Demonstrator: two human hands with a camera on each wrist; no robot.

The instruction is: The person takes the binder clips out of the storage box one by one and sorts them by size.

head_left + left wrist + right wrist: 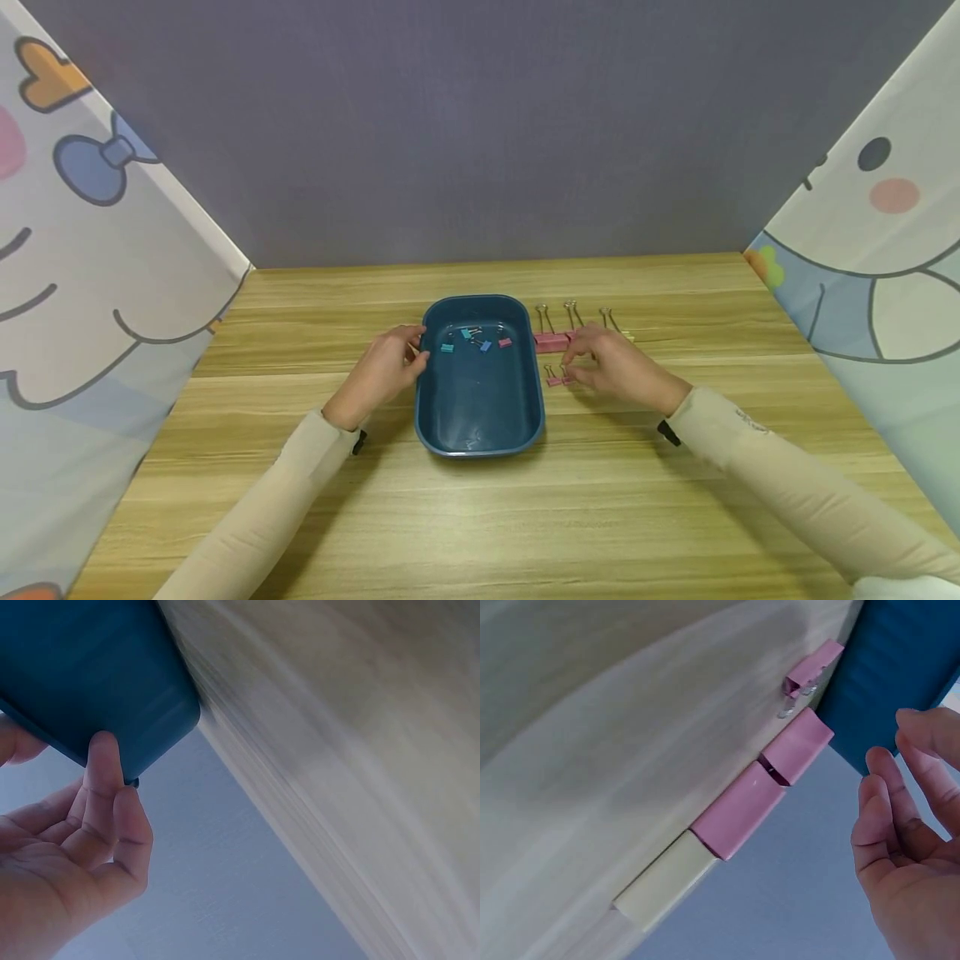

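**Blue tray being steadied while pink clips are being approached**

A small pink binder clip (555, 377) is lying on the wooden surface (525, 517), just beside the right wall of the blue tray (480, 437). It is being reached by the right hand (617, 367), whose fingertips are being held just at the clip; whether the clip is actually being pinched cannot be told. In the right wrist view the fingers (889, 825) are being held loosely curved, with nothing seen between them.

Just beyond that hand, a row of larger clips is lying side by side: two pink clips (769, 780) nearer the tray and a pale yellow clip (664, 881) at the far end, their wire handles pointing away from the person.

The tray is sitting at the middle of the surface. Several small clips, blue, teal and pink (480, 337), are lying scattered at its far end. The tray's far left corner is being touched by the left hand (384, 371); in the left wrist view the fingers (105, 769) are being pressed fairly straight against the outer wall, not wrapped round it.

Cartoon-printed cloth panels (90, 275) are hanging at both sides.
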